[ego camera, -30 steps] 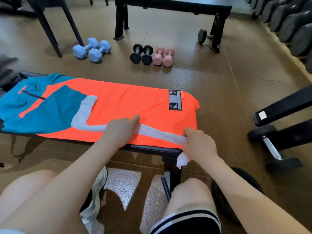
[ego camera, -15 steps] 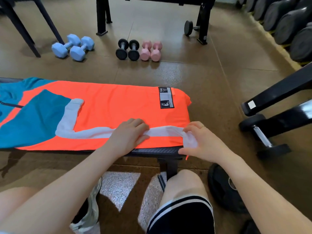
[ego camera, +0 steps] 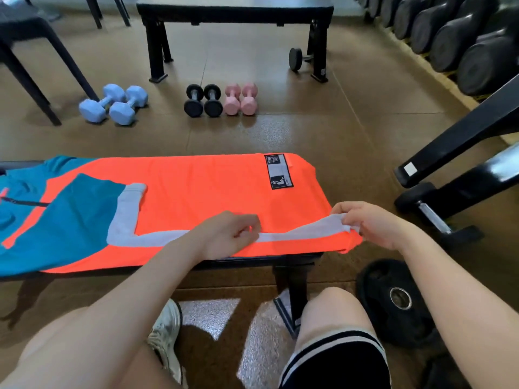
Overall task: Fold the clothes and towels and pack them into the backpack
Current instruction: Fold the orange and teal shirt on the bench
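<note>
Head view. An orange garment (ego camera: 196, 197) with teal panels (ego camera: 56, 228) and a pale grey band (ego camera: 126, 217) lies spread flat along a narrow black table (ego camera: 292, 258), covering nearly all of its top. A black-and-white label (ego camera: 278, 172) sits near the garment's far right corner. The left hand (ego camera: 227, 234) rests on the near edge of the garment, fingers curled, apparently pinching the grey band against the fabric, though the contact is partly hidden by the knuckles. The right hand (ego camera: 373, 223) grips the end of the same band at the garment's right corner and holds it lifted slightly off the table, so that the band rises from the left hand towards the right. On the floor beyond the table lie a pair of blue dumbbells (ego camera: 113, 103), a pair of black dumbbells (ego camera: 203, 101) and a pair of pink dumbbells (ego camera: 241, 99), side by side. A second black bench (ego camera: 236, 9) stands further back. A black weight plate (ego camera: 393, 299) lies on the floor just beside the person's right knee.
</note>
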{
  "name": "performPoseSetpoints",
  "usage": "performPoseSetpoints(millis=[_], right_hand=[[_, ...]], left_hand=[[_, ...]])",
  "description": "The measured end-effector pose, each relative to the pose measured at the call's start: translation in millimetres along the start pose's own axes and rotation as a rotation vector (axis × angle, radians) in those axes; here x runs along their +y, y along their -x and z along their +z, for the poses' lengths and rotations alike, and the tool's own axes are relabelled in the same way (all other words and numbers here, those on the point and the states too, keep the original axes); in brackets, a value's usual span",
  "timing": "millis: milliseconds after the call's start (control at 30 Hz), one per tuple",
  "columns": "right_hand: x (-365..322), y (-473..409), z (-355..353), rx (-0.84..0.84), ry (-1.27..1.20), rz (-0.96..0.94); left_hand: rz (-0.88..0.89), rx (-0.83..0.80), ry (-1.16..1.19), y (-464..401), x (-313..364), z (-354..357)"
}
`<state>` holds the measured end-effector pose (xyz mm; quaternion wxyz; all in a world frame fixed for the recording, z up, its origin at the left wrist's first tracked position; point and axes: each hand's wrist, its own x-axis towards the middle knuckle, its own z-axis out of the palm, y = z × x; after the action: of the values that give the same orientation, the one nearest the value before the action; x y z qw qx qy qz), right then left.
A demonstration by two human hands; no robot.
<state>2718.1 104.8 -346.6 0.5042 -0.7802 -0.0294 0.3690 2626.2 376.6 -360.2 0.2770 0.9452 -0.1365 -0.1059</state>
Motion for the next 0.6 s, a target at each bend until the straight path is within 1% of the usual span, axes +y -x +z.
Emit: performPoseSetpoints(millis=[33,100,133,167,200,233,267,300,333,367,433,500,533,567,600], right_hand=[[-1.2,-4.1,-2.3,0.066,0.239,0.061],[0.7,-13.3,0.2,0.288,0.721,0.123],[1.1,-15.9,6.4,0.427,0.852,0.061],[0.4,-16.8,16.0,0.539,0.890,-0.098],[0.7,-17.3,27.3,0.577,0.877,-0.313],[-1.2,-17.0,41.3,0.518,0.864,-0.518],[-4.2,-16.9,57.6,0.382,0.891,-0.652],[-5.5,-18.2,73.8,0.221,0.951,-0.728],[-4.7,-22.2,87.3,0.093,1.042,-0.744],[-3.0,-27.3,95.5,0.016,1.131,-0.710],[2.1,-38.1,94.3,-0.001,1.280,-0.565],[1.8,-41.8,82.6,0.025,1.350,-0.407],[-1.4,-41.4,77.3,0.042,1.362,-0.366],[-6.2,-41.4,74.2,0.070,1.356,-0.363],[-14.8,-41.7,75.8,0.098,1.313,-0.400]], left_hand=[[-0.008,-0.008,-0.063,-0.9,-0.9,1.5],[-0.069,-0.009,-0.206,-4.2,-8.7,6.1],[-0.110,-0.003,-0.251,-5.4,-12.3,7.2],[-0.125,0.024,-0.287,-6.2,-16.2,9.2],[-0.077,0.101,-0.345,-6.2,-19.6,11.5],[0.022,0.201,-0.432,-7.0,-24.6,14.2],[0.081,0.245,-0.506,-6.9,-27.3,15.3],[0.094,0.252,-0.559,-5.8,-29.9,15.5],[0.087,0.248,-0.586,-4.5,-33.2,15.7],[0.069,0.225,-0.593,-3.3,-37.4,15.6],[0.026,0.187,-0.601,1.0,-47.1,14.2],[-0.050,0.137,-0.538,7.2,-58.9,9.7],[-0.088,0.112,-0.486,10.2,-63.7,5.0],[-0.115,0.068,-0.475,12.5,-67.8,-0.1],[-0.123,0.027,-0.487,14.4,-70.1,-7.1]])
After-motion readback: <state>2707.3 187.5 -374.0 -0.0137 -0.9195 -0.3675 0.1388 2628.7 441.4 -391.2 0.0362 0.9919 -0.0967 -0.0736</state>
